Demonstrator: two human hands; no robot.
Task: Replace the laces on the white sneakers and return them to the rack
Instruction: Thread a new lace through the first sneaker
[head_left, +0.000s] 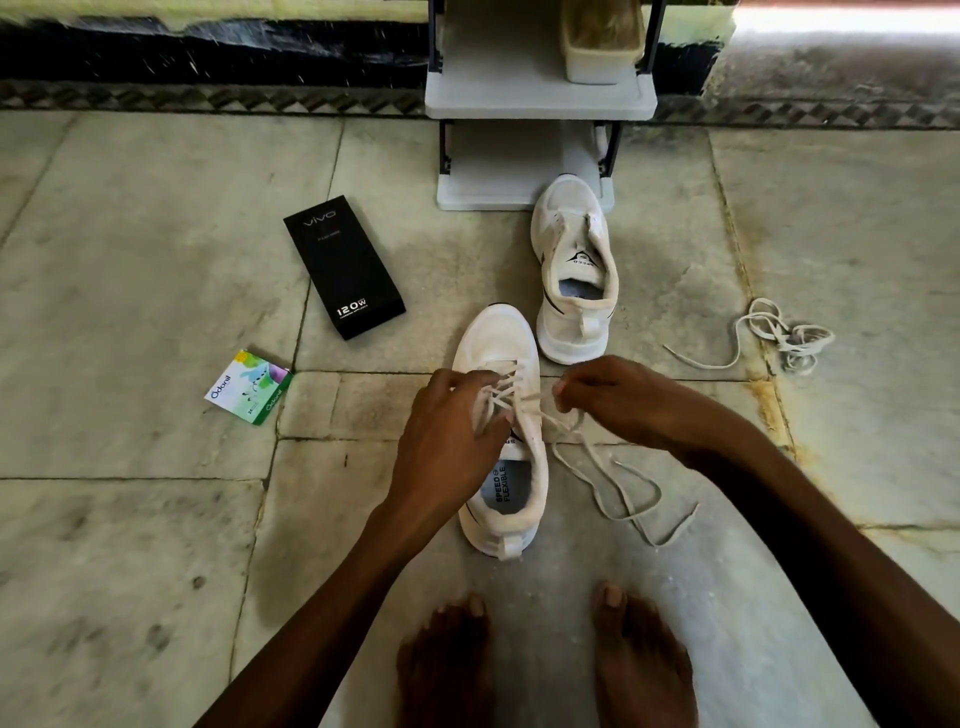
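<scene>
Both pinching the cream flat lace (506, 387) of the centre-frame white mesh sneaker (511, 338), my left grip (447, 431) and right grip (613, 400) work the eyelets, I judge; next pull needs slack

Near sneaker (493, 338) lies on the floor (130, 519); far sneaker (574, 218) behind it, before the shoe rack (519, 98). Phone box (344, 267) and Odonil packet (249, 387) left; loose lace (779, 332) right.

Views: one, a wide-angle camera worn on the head | Facing: looked forward and steeply down at the stone floor (130, 249) | Range: sat near, bare feet (447, 670) at the bottom edge, shoe rack (509, 104) at the top edge
</scene>
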